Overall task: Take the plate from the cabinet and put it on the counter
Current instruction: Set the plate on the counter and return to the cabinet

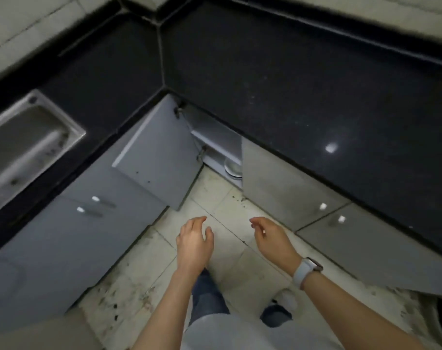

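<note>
A corner kitchen is seen from above. The black counter [303,79] runs in an L along the far and right sides, with a steel sink [25,142] set into its left stretch.

The corner cabinet [215,137] is seen open; its grey door [159,152] is swung out to the left over the tiled floor [227,198]. The plate [232,168], white, is seen on the cabinet's bottom shelf at the front edge, just left of the closed neighbouring door [278,183], which partly hides it. It looks to rest on something white beneath; what that is cannot be told.

Left hand [193,242]: held out above the floor, below the open door, fingers loosely spread and slightly curled, nothing held.

Right hand [270,237]: held out beside it, well apart from the plate, fingers curled inward but not closed, nothing held. A pale watch [306,271] is worn on this wrist.

Both hands are clear of the cabinet, touching nothing. Blue trousers and a light shoe are seen below the forearms.
</note>
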{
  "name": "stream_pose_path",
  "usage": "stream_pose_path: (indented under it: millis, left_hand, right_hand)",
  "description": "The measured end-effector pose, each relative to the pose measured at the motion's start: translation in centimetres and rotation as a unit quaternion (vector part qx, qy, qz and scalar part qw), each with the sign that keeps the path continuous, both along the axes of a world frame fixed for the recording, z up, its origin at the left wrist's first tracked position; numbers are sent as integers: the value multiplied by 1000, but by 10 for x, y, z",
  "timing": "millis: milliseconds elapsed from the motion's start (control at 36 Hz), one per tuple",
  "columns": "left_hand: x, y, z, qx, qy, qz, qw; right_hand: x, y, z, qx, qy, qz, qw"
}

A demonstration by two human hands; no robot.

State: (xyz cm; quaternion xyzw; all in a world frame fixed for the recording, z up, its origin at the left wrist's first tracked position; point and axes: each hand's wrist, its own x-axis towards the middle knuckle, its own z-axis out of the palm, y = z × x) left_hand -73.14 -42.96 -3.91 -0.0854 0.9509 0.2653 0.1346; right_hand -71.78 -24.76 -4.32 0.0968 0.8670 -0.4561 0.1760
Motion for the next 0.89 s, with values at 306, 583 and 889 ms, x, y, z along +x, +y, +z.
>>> stream_pose_path:
  millis: [306, 583, 889]
  left_hand:
    - [-110, -220, 7, -33, 56, 40, 997]
    - [-214, -313, -32, -167, -2, 40, 985]
    - [-215, -313, -52, -136, 13, 101, 985]
  right_hand:
    - [-146, -213, -4, 84, 51, 159, 982]
    - [-285, -332, -32, 225, 102, 352, 903]
    - [-276, -330, -61, 258, 138, 349, 890]
